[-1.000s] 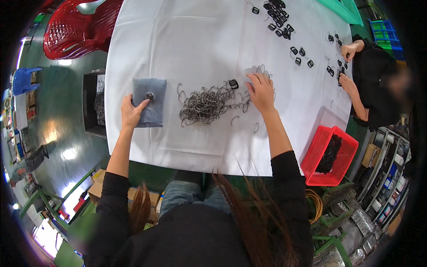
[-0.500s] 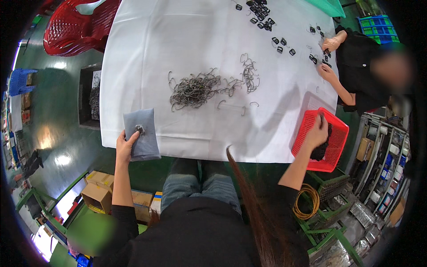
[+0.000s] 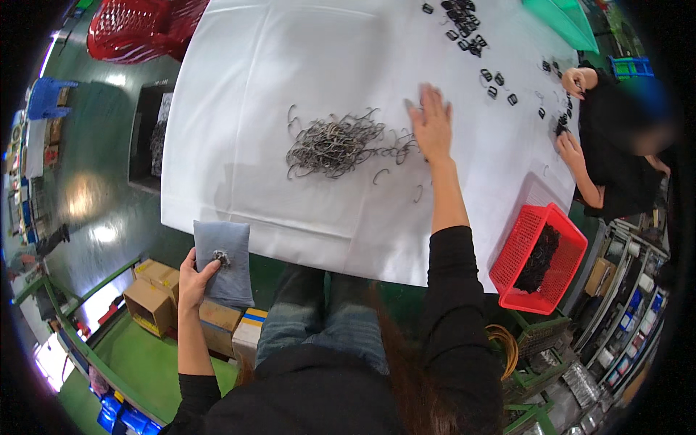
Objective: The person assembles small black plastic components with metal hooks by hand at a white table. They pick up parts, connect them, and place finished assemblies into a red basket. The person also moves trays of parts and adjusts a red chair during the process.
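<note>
A: Changes since the earlier frame? Right hand [image 3: 432, 125] left the red basket [image 3: 538, 259], now back on the worktop [image 3: 290, 65].
B: Pose?
A: Flat, fingers spread, holding nothing, at the right edge of the wire hook pile [image 3: 335, 145]. Grey tangled heap mid-sheet, loose hooks around it.
B: Left hand [image 3: 194, 276]?
A: Off the worktop's near edge, clamped on a grey pouch [image 3: 225, 261], thumb on top.
B: Beyond?
A: Black clips [image 3: 464, 20] far side; another person's hands there.

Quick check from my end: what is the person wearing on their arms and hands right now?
Both arms wear black long sleeves pushed up toward the elbows, leaving the forearms bare. The left hand and right hand are bare: no gloves, and no watch, rings or bands that I can make out.
</note>
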